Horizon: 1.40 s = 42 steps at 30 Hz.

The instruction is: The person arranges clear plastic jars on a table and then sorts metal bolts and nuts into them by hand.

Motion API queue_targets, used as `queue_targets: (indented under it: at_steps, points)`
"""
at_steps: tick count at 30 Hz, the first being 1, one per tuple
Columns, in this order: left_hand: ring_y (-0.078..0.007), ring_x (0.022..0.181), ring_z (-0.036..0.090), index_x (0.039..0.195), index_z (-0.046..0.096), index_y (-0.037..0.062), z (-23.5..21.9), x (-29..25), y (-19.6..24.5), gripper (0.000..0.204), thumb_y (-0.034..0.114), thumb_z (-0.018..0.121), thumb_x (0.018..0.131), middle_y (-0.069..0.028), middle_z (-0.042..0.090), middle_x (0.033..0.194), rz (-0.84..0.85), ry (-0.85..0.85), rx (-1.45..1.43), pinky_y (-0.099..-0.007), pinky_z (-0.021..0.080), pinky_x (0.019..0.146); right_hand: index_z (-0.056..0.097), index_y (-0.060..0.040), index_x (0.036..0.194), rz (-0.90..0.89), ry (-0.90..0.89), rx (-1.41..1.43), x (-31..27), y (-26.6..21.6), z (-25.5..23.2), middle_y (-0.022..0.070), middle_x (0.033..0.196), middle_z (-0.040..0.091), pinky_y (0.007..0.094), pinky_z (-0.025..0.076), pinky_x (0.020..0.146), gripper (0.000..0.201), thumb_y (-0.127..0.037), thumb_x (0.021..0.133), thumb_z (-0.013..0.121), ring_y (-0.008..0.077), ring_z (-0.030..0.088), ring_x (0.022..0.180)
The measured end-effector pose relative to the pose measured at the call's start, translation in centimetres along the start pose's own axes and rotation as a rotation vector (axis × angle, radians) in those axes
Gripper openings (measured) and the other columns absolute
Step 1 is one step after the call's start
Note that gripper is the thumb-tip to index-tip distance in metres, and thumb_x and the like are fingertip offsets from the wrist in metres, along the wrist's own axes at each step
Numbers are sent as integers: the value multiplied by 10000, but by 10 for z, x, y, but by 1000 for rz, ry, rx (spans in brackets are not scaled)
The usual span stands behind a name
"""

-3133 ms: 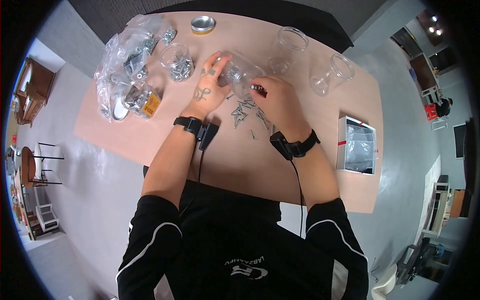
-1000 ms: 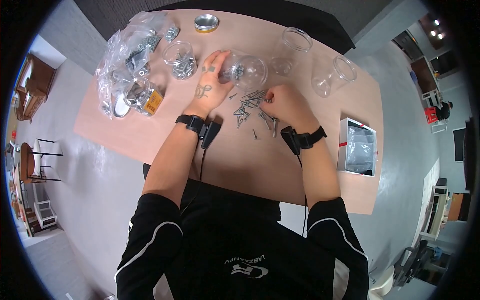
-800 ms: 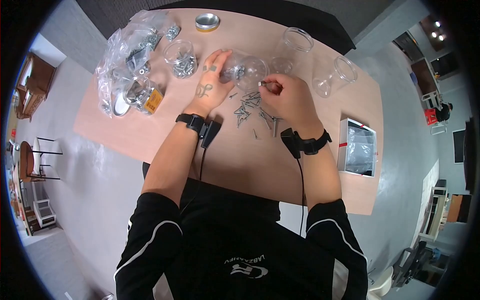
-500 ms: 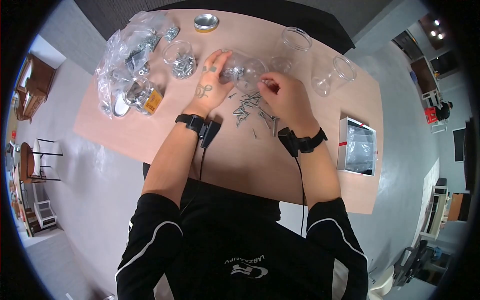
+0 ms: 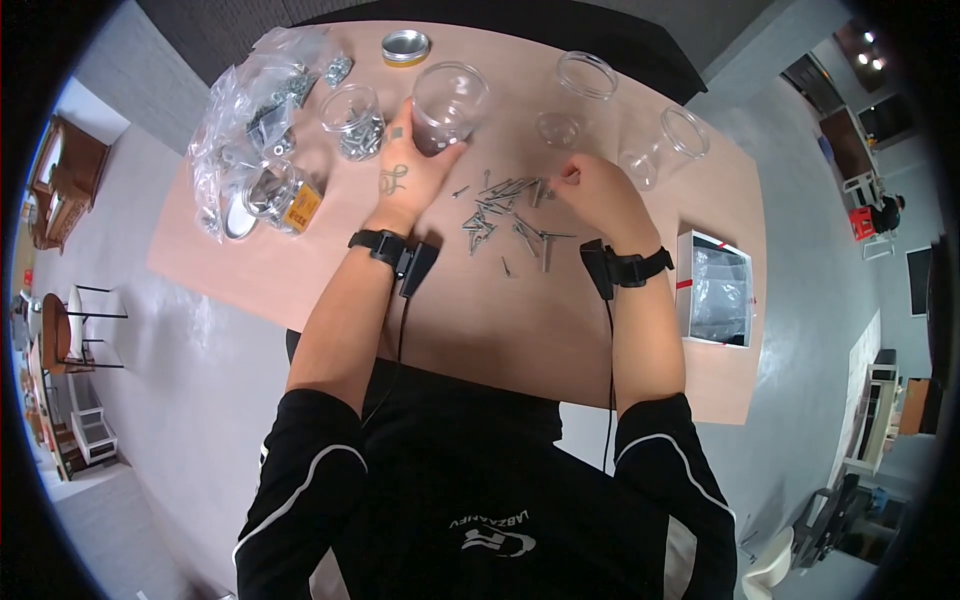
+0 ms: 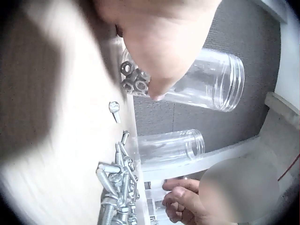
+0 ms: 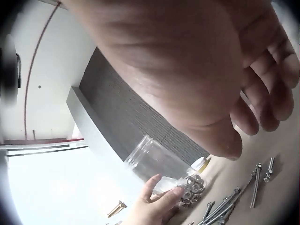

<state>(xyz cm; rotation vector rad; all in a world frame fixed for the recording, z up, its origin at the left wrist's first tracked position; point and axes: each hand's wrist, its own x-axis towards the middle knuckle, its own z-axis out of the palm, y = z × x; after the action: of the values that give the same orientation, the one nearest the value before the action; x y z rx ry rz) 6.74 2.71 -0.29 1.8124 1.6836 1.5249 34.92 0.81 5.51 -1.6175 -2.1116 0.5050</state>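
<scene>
My left hand holds a clear plastic jar around its lower side, thumb on the near right. The jar stands upright, and hex nuts lie at its bottom in the left wrist view. To the right, my right hand hovers beside a loose pile of bolts on the table. Its fingers hang loosely curled with nothing between them in the right wrist view. A single bolt lies apart from the pile, toward the jar.
Two clear jars stand at the right. On the left are a jar of bolts, a labelled jar and plastic bags of hardware. A metal lid lies at the back, and a white box at the right.
The jar was tipped with its mouth toward me; my left hand has set it upright. My right hand, which pinched a small metal piece near the mouth, has drawn right and holds nothing.
</scene>
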Motion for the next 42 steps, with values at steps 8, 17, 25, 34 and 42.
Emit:
queue_targets:
  at_steps: [8, 17, 25, 34, 42]
  points:
    - [-390, 1225, 666, 1509, 426, -48, 8, 1, -8, 910, 271, 915, 811, -288, 652, 1338, -89, 11, 26, -428, 538, 1038, 745, -34, 1032, 68, -92, -97, -2, -2, -2, 193, 996, 766, 463, 572, 839, 298, -287, 875, 751, 377, 731, 964]
    - [-447, 1261, 613, 1116, 560, -28, 8, -2, -18, 482, 207, 878, 839, -312, 635, 1270, -6, 95, 144, -479, 527, 1002, 691, -52, 1237, -30, 405, 178, 9, -13, -13, 173, 909, 758, 415, 589, 754, 345, -208, 932, 731, 340, 743, 837]
    - [-455, 1323, 576, 968, 715, 18, 10, -3, -33, 190, 161, 810, 887, -303, 598, 1403, 156, 29, 162, -487, 505, 1060, 351, -150, 1656, -140, 374, 182, 16, -3, -6, 142, 978, 723, 422, 595, 817, 843, -168, 911, 746, 314, 729, 898]
    - [-505, 1435, 480, 1309, 761, 160, 14, -5, -15, 453, 277, 796, 873, -368, 375, 1617, 169, -127, 251, -480, 434, 1184, 529, -98, 1456, -66, 361, 143, 20, 4, -13, 140, 939, 729, 427, 598, 793, 587, -176, 917, 747, 348, 737, 881]
    - [-477, 1496, 372, 1579, 459, 132, 8, -9, -1, 946, 304, 928, 776, -321, 380, 1597, 222, -78, 302, -506, 399, 1196, 668, -28, 1066, -116, 436, 215, 11, -12, -25, 117, 894, 740, 391, 586, 726, 264, -219, 923, 782, 288, 733, 788]
